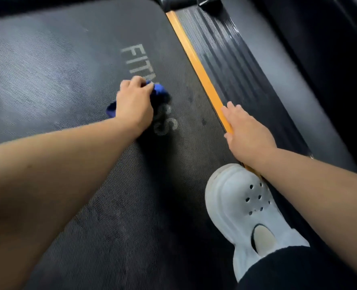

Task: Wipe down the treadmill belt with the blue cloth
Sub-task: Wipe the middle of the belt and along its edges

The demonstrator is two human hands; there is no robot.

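Cloth: blue cloth [159, 91] lay bunched on the treadmill belt [47, 65], soft, light, likely easy to scrunch.
Left hand [134, 103]: fingers curled around it, pressing down.
Right hand [247, 130]: flat, fingers straight, on the orange edge strip [196, 63].

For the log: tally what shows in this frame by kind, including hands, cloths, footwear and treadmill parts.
hands: 2 (left hand, right hand)
blue cloth: 1
white clog: 1
treadmill belt: 1
orange edge strip: 1
ribbed side rail: 1
Total: 7
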